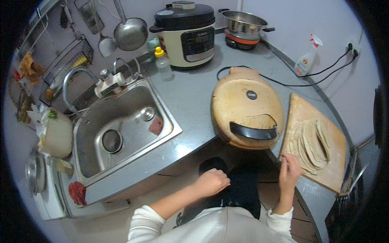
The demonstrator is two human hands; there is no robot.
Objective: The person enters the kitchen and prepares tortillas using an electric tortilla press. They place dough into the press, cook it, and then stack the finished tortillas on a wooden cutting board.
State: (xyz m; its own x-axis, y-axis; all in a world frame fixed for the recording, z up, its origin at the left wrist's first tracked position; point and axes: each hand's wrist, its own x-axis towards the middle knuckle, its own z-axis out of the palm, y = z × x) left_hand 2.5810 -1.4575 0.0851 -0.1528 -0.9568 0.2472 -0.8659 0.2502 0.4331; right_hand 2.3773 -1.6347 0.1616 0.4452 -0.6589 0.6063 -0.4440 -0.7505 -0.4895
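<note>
My left hand is held in front of my body with its fingers curled, and no object shows in it. My right hand is at the near left edge of a floured wooden board, fingers bent; whether it grips the edge is unclear. On the board lies a stack of folded thin flatbreads, just beyond that hand. Left of the board stands an electric baking pan with its round lid down and a black handle toward me. Its front overhangs the counter edge.
A steel sink with a faucet is at left. Behind stand an electric pressure cooker, a squeeze bottle, a steel pot and a spray bottle. Power cords run to a wall outlet.
</note>
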